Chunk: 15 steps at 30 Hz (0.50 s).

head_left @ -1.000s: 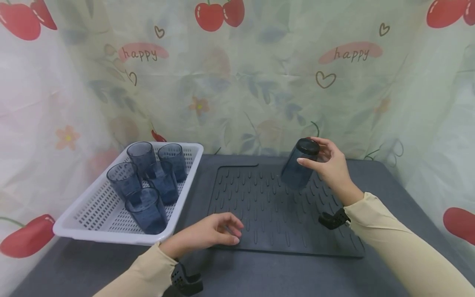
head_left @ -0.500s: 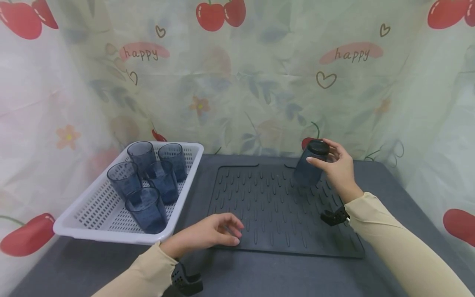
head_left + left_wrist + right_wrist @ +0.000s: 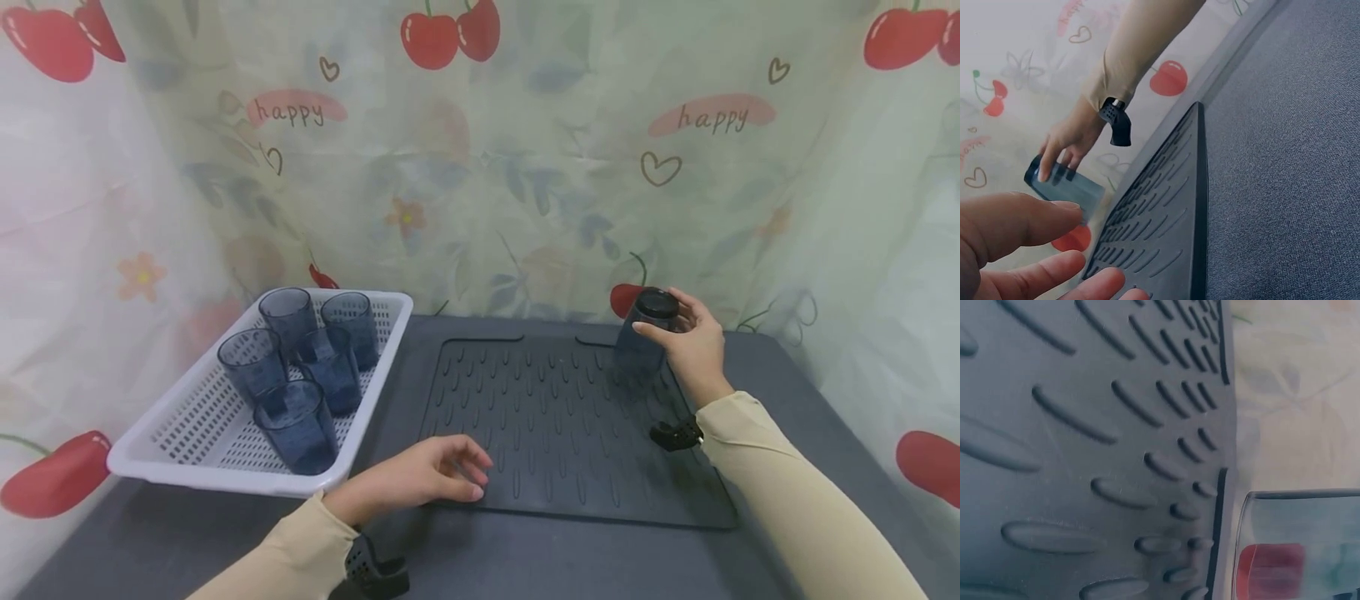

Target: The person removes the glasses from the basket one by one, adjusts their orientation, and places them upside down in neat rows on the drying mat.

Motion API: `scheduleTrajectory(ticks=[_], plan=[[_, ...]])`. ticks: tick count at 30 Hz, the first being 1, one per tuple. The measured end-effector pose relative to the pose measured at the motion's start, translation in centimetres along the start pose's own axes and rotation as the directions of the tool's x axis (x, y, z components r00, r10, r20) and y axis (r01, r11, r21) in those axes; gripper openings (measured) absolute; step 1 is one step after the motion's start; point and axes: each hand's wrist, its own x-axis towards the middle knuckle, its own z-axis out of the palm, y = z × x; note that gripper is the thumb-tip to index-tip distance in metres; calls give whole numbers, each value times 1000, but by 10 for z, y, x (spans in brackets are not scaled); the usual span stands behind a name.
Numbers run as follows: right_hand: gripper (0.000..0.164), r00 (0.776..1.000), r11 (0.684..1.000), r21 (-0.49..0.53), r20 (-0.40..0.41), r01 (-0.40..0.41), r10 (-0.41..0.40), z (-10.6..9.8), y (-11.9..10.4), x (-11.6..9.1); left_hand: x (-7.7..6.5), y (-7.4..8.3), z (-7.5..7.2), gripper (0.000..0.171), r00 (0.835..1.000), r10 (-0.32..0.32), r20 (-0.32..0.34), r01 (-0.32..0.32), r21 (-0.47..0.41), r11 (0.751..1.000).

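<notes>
Rightward and slightly lower than a second ago, the right hand [image 3: 696, 348] pinches an upturned blue tumbler [image 3: 637, 354] near its base, at the far right of the ridged drying mat [image 3: 536, 454]; rim contact is unclear. Fingers loosely bent, thumb apart, the left hand [image 3: 429, 473] stays by the near left corner. Five tumblers [image 3: 298, 429] stand in the white basket [image 3: 217, 478].

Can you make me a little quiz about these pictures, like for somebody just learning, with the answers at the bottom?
1. How many glasses are in the white basket?
2. True or false: the left hand is holding nothing.
3. The glass in the right hand has its open end facing: A) up, B) down, C) the back curtain.

Key: 1. Five. 2. True. 3. B.
</notes>
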Motion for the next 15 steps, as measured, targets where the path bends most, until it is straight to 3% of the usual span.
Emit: scheduleTrajectory(ticks=[15], plan=[[80,996,997,-51,-64,-63,60,10,20,10,1,-1,0,36,1000,-1,-7,1,-4,1000]])
